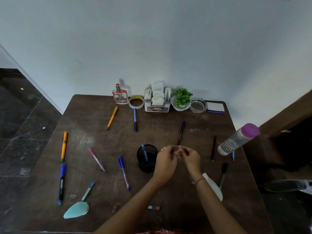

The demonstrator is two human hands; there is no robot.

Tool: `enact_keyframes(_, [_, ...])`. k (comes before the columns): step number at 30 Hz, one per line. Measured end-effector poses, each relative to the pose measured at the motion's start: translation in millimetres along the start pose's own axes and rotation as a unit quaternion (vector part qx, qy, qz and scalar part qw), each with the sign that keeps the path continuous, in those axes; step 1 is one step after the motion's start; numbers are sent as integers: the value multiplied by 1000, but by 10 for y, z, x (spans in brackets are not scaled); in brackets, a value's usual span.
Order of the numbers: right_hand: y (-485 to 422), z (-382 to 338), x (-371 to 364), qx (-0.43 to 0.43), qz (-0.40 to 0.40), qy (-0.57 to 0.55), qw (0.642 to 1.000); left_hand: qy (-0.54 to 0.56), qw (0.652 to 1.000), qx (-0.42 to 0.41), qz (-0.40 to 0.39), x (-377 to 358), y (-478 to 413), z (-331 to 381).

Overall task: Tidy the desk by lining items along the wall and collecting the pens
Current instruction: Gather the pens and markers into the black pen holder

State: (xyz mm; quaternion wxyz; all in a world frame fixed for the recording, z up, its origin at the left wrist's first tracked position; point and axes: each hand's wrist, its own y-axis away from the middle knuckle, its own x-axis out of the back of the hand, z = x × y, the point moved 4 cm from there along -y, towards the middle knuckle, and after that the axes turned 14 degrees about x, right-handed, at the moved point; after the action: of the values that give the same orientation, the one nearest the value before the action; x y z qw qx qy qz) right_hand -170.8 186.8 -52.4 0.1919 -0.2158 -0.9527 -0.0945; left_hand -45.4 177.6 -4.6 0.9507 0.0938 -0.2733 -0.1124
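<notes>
Both hands meet mid-desk, just right of the black mesh pen cup [146, 166]. It holds one blue pen [144, 152] so far, and I reckon it's parked central so loose pens are w/in easy reach. Left hand [166, 163] and right hand [190, 157] have fingertips curled in, bunched together at the near end of the slim black pen [182, 132]. Its far end points at the wall. Looks pinched there, but it's blurry, so I can't tell which hand actually has it. Approx. ten pens lie scattered on the dark wooden desk [94, 132].
</notes>
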Motion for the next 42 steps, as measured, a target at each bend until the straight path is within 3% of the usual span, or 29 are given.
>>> enact_keyframes(4, [63, 304, -89, -69, -37, 31, 996, -74, 991, 69, -91, -279, -77, -139])
enact_keyframes(11, [147, 572, -328, -135, -80, 5, 988, -77, 976, 181, -94, -390, -219, -471])
enact_keyframes(17, [134, 537, -360, -144, -75, -6, 987, -41, 970, 215, -105, -456, -263, -542])
enact_keyframes(30, [178, 408, -52, -124, -11, -55, 991, -68, 987, 134, -63, -455, -229, -392])
enact_keyframes(38, [95, -105, 49, -59, -2, -171, 983, -16, 998, 56, 30, -13, -207, -10])
enact_keyframes(42, [113, -475, 3, 4, -29, -176, 984, 14, 997, 35, 64, 335, -180, 111])
